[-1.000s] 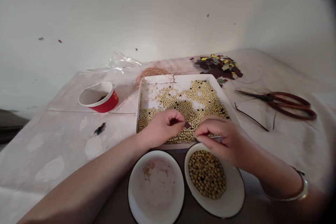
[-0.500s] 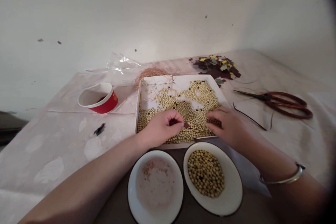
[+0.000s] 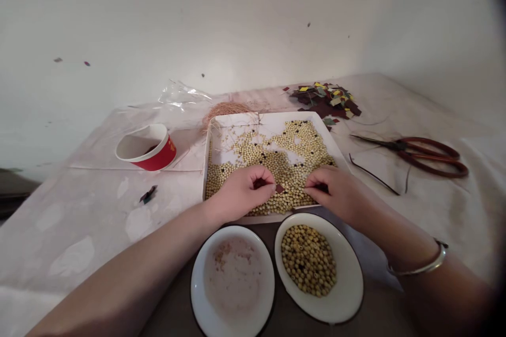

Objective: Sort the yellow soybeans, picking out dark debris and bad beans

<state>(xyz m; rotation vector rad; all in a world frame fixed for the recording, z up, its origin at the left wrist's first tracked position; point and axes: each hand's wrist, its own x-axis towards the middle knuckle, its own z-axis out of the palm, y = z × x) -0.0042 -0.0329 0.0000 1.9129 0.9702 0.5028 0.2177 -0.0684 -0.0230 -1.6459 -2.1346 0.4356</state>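
Observation:
A white tray (image 3: 276,116) holds several pale round beads (image 3: 292,142) with a few dark ones mixed in. My left hand (image 3: 241,192) rests on the beads at the tray's near edge, curled, and pinches a small dark red piece (image 3: 280,188) at its fingertips. My right hand (image 3: 340,192) lies just to the right of it, with fingertips pinched together down among the beads. What those fingers hold is hidden. A bangle sits on my right wrist.
Two white bowls stand in front of the tray: the left one (image 3: 197,284) has reddish dust, the right one (image 3: 350,295) holds beads. Around them are a red paper cup (image 3: 148,147), red-handled scissors (image 3: 427,155), a dark strip (image 3: 375,176), a scrap pile (image 3: 326,97), straw fibres (image 3: 227,109) and a plastic bag (image 3: 182,93).
My right hand left the bead bowl, reached up into the tray's right side, then drew left towards my left hand. The left hand stayed put.

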